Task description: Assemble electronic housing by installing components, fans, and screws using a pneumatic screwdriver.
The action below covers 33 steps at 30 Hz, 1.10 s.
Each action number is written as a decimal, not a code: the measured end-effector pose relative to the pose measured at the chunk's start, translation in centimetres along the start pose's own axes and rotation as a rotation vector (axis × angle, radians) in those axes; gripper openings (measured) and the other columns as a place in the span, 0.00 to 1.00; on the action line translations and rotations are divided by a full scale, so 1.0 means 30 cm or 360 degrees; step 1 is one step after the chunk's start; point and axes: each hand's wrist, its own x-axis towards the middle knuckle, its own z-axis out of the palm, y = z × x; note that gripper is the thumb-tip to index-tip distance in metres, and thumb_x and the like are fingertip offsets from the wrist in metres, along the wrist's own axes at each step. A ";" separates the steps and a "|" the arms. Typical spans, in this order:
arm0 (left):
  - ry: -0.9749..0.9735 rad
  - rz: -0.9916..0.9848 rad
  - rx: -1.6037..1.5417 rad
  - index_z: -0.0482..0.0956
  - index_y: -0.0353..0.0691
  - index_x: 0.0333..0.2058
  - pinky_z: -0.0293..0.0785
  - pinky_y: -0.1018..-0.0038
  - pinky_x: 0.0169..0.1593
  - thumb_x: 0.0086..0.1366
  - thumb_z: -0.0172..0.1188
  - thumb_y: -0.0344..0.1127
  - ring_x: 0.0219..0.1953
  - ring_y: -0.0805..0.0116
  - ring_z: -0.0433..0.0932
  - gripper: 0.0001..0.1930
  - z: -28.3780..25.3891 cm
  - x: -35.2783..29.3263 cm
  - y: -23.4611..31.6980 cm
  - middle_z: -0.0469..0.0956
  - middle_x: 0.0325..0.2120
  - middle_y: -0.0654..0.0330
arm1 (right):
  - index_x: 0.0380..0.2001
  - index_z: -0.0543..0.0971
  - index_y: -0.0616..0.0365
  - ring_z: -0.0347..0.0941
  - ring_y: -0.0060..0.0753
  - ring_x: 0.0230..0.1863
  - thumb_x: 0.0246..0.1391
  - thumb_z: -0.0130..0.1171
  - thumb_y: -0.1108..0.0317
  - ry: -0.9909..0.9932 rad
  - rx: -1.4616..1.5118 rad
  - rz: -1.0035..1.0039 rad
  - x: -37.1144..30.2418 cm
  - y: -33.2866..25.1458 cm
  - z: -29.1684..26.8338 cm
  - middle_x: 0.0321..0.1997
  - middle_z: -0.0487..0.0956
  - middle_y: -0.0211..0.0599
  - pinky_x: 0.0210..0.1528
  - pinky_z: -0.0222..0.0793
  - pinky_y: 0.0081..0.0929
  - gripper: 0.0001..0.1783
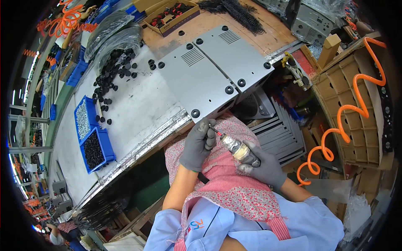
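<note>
In my gloved right hand (268, 167) is a pneumatic screwdriver (236, 148), its body wrapped in worn tape and its bit pointing up and left. My gloved left hand (196, 144) is closed, with the fingertips pinched together at the end of the bit. Whatever small piece they may hold is hidden. Just beyond that hand, two grey metal cases (188, 85) lie side by side at the table's edge. Round black feet (195, 113) sit near their corners, and slotted vents show on top.
Two joined blue bins (109, 147) hold silver and black small parts. Loose black feet (113, 69) are heaped beside a plastic bag (113, 31). A cardboard box (184, 21) with red-and-black pieces stands at the back. An orange coiled hose (361, 109) hangs at the right, before cardboard dividers (343, 98).
</note>
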 end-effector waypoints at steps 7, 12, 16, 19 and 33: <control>0.0213 0.0092 0.0454 0.70 0.35 0.45 0.57 0.85 0.20 0.67 0.54 0.45 0.17 0.81 0.62 0.18 0.002 -0.014 -0.030 0.69 0.19 0.69 | 0.63 0.64 0.53 0.79 0.30 0.42 0.45 0.69 0.53 -0.0140 0.0115 0.0112 0.008 0.043 0.015 0.39 0.81 0.45 0.48 0.72 0.26 0.43; 0.0199 0.0051 0.0185 0.68 0.33 0.48 0.55 0.86 0.21 0.69 0.51 0.47 0.17 0.82 0.60 0.21 -0.056 -0.021 -0.071 0.65 0.18 0.70 | 0.63 0.63 0.58 0.76 0.25 0.44 0.47 0.68 0.59 -0.0214 0.0315 0.0271 0.020 0.024 0.063 0.43 0.80 0.42 0.50 0.70 0.23 0.41; 0.0152 0.0066 0.0133 0.67 0.36 0.49 0.54 0.84 0.21 0.70 0.49 0.47 0.16 0.81 0.58 0.20 -0.077 -0.017 -0.054 0.64 0.17 0.69 | 0.63 0.62 0.60 0.75 0.22 0.45 0.47 0.68 0.61 -0.0249 0.0311 0.0353 0.045 0.003 0.083 0.46 0.78 0.42 0.50 0.69 0.21 0.41; 0.0184 0.0014 0.0246 0.67 0.36 0.50 0.54 0.84 0.21 0.69 0.50 0.49 0.16 0.81 0.57 0.22 -0.068 -0.021 -0.029 0.64 0.17 0.70 | 0.63 0.62 0.59 0.74 0.22 0.45 0.47 0.68 0.61 -0.0257 0.0332 0.0368 0.059 0.001 0.083 0.46 0.78 0.42 0.50 0.69 0.21 0.42; -0.0030 -0.0166 -0.0129 0.65 0.30 0.55 0.53 0.87 0.19 0.67 0.47 0.57 0.16 0.83 0.57 0.33 -0.052 0.113 -0.049 0.66 0.20 0.71 | 0.63 0.62 0.56 0.77 0.31 0.44 0.46 0.67 0.54 0.0037 0.0211 0.0400 0.097 0.028 0.090 0.44 0.79 0.46 0.49 0.70 0.27 0.43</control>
